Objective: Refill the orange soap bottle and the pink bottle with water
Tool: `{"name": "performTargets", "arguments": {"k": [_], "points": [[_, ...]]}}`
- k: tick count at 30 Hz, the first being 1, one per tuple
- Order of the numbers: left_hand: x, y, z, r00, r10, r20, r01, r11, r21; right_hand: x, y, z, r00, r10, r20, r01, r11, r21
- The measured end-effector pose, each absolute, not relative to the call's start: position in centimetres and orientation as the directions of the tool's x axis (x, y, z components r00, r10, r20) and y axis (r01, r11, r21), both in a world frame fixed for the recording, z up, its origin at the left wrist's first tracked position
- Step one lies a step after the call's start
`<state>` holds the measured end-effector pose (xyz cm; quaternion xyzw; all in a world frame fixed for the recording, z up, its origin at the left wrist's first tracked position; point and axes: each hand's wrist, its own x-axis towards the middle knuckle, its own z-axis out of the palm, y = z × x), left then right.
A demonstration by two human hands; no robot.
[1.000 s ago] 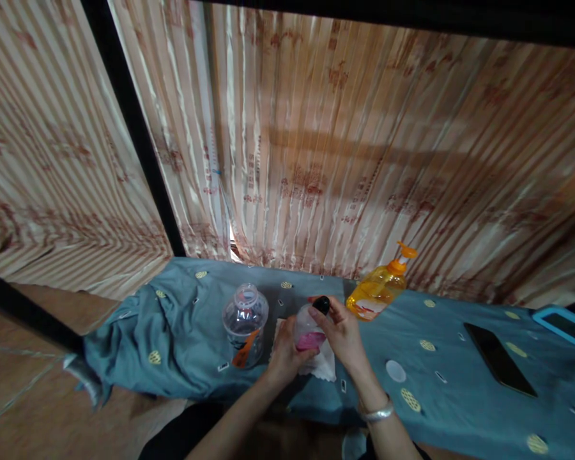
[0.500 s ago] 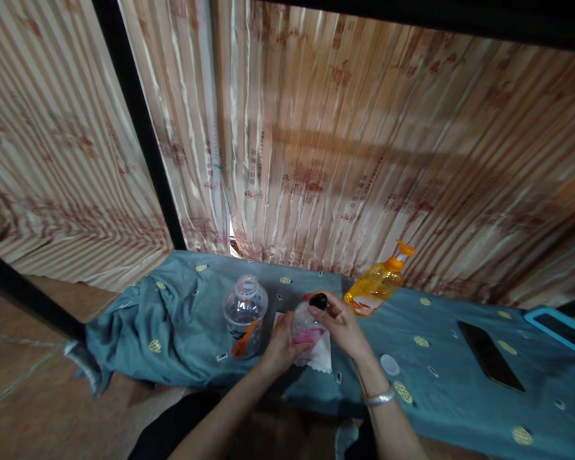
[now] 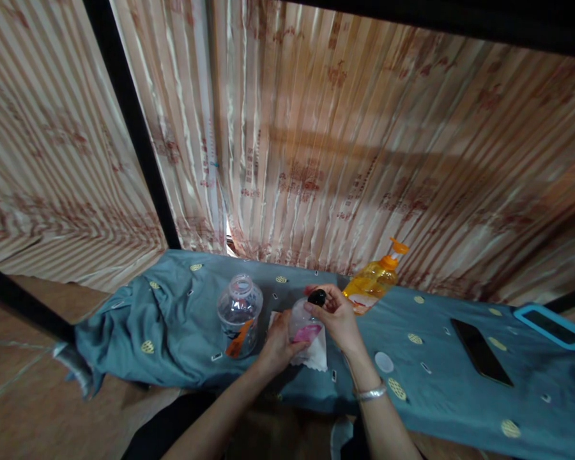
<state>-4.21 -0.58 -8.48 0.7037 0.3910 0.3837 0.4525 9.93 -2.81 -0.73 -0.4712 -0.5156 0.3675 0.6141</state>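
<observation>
A small clear bottle [image 3: 305, 324] with pink contents is gripped around its lower body by the left hand [image 3: 276, 345], fingers closed on it, while its black cap [image 3: 317, 297] is pinched from above by the curled fingers of the right hand [image 3: 338, 317]. The bottle is held just above a white tissue [image 3: 316, 353] lying on the tabletop, which is covered by a blue-grey cloth [image 3: 182, 319]. A larger clear jar [image 3: 239, 313] is seen just to the left, an orange pump bottle [image 3: 374, 281] behind to the right, and a white lid [image 3: 384, 362] and a dark phone [image 3: 482, 351] farther right.
</observation>
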Motion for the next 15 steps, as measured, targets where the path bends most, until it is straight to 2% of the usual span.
{"name": "performTargets", "arguments": {"k": [3,7,15], "points": [[-4.2,-0.7,-8.4,0.394,0.898,0.195,0.271,-0.316,0.909,9.8,-3.1,-0.4,0.211,0.933,0.292,0.077,0.282,-0.956],[-4.3,-0.7,-8.4,0.391,0.894,0.221,0.258,-0.337,0.906,10.0,-3.7,0.6,0.144,0.953,0.266,0.129,0.249,-0.960],[-4.4,-0.5,-9.2,0.436,0.854,0.283,0.187,-0.393,0.900,11.9,-4.6,2.2,-0.143,0.977,0.159,0.092,0.173,-0.981]]}}
